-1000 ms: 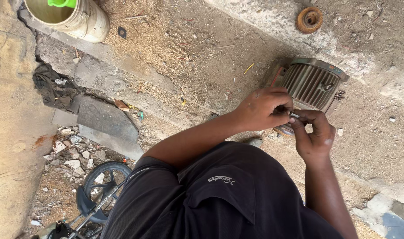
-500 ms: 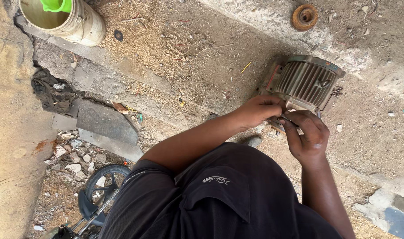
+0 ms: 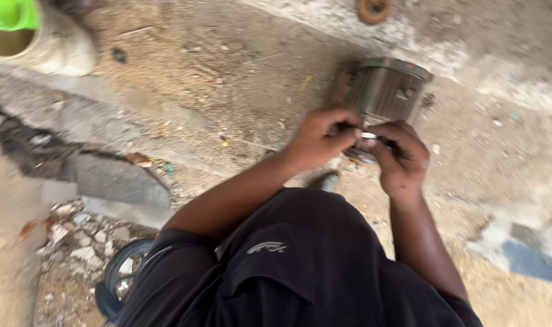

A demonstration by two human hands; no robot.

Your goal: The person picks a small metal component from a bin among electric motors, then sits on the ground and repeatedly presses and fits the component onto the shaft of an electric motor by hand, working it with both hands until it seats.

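Dusty, cracked concrete ground (image 3: 215, 79) fills the head view, with a pale bucket (image 3: 52, 42) at the upper left and a rusty ring (image 3: 373, 8) at the top. Compared with a second ago, the ribbed metal motor housing (image 3: 382, 91) sits closer to frame centre and blurred, and both hands have drawn tighter together at its lower edge, so the work looks concentrated on one small spot there. The left hand (image 3: 318, 139) and right hand (image 3: 403, 154) meet with fingers (image 3: 342, 124) curled, pinching a small bright metal piece (image 3: 368, 135) between them, touching the housing.
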